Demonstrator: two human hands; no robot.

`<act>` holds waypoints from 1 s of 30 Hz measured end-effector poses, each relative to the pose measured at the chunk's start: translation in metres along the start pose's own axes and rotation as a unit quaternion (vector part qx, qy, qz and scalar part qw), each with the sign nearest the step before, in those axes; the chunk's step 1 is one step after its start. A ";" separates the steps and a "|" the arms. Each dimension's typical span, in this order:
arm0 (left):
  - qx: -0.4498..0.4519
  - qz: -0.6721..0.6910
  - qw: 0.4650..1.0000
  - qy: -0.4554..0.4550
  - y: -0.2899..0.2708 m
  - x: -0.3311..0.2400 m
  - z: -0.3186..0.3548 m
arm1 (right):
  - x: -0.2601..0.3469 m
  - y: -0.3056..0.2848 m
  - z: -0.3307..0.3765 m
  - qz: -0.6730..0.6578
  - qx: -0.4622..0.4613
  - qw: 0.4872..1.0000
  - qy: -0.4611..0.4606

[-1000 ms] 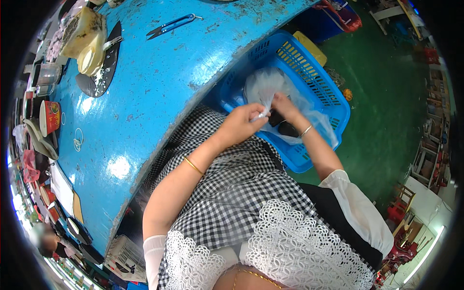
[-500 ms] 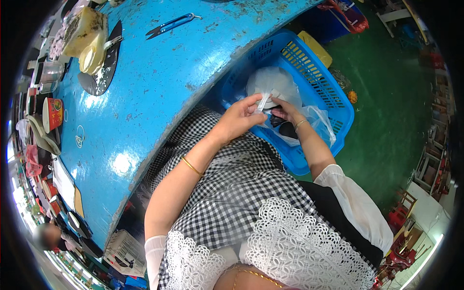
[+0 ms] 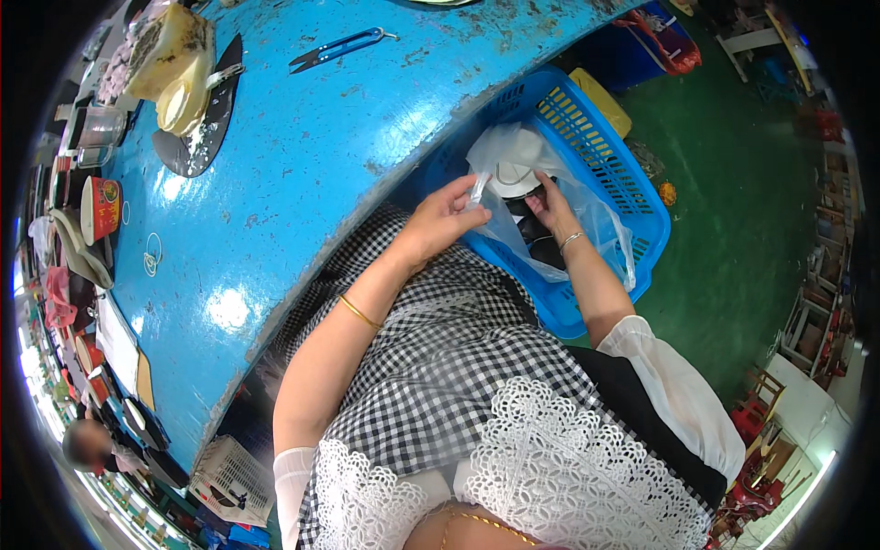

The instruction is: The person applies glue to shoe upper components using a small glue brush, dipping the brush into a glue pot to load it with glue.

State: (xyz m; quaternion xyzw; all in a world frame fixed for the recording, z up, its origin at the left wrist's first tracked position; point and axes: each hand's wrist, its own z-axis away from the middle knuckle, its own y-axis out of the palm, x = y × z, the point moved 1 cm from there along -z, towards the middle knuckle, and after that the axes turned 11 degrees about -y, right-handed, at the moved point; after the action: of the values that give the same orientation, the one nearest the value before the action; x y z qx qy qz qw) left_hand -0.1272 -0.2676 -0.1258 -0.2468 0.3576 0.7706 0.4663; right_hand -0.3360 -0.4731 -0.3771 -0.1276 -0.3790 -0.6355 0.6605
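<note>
My left hand [image 3: 446, 217] is closed, pinching the gathered edge of a clear plastic bag [image 3: 504, 225] between thumb and fingers. The bag stands in a blue plastic basket [image 3: 658, 229] and its mouth is spread apart. Within it lie a white curved piece [image 3: 515, 180] and several black rounded pieces [image 3: 539, 234], whose exact kind I cannot make out. My right hand [image 3: 553, 206] reaches into the bag's mouth, fingers bent against the right edge of the white piece. Its fingertips are partly hidden by the pieces.
A blue worktable [image 3: 275, 174] with a chipped edge borders the basket on the left. Thread snips [image 3: 339, 49], a rubber band [image 3: 153, 257], a red paper cup [image 3: 101, 207] and a yellowish block [image 3: 170, 64] lie on it. A yellow object [image 3: 600, 101] stands behind the basket.
My left hand has drawn the bag's edge to the left, away from my right hand. The bag's mouth has widened, exposing the white and black pieces.
</note>
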 end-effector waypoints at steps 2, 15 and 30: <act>0.002 -0.031 0.999 -0.017 -0.001 0.000 0.003 | -0.003 0.007 0.005 -0.039 -0.023 0.999 0.024; -0.014 -0.044 0.999 -0.008 -0.009 0.018 -0.001 | 0.000 0.003 0.005 0.024 -0.044 0.999 -0.013; 0.048 0.033 0.989 0.133 -0.021 -0.025 0.076 | 0.178 0.092 0.238 -0.066 0.338 0.939 -0.009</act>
State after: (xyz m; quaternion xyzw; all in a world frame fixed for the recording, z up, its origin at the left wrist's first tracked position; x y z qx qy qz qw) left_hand -0.1011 -0.2155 -0.0670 -0.3126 0.4609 0.7279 0.4001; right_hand -0.3472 -0.4359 -0.0687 0.1227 -0.5851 -0.5107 0.6179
